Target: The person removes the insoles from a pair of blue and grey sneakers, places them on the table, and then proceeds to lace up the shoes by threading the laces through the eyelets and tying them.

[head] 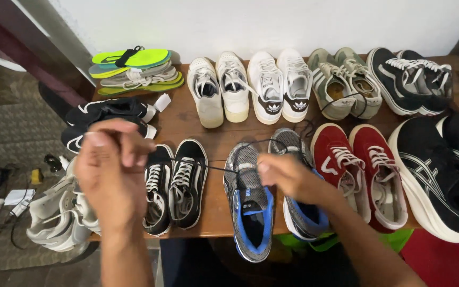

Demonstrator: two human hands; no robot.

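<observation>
At centre frame, I pull a black lace [208, 166] taut: my left hand [113, 169] pinches its free end, my right hand [284, 175] grips it at the grey-and-blue running shoe [249, 204]. Lacing seems underway; threading the next eyelet needs slack.

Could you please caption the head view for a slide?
Left hand and right hand pull a dark lace taut over a grey-and-blue sneaker.

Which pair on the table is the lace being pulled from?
The grey-and-blue running pair at the front edge, between the black-and-white low-tops and the red pair. Its dark lace runs from left hand to right hand.
</observation>
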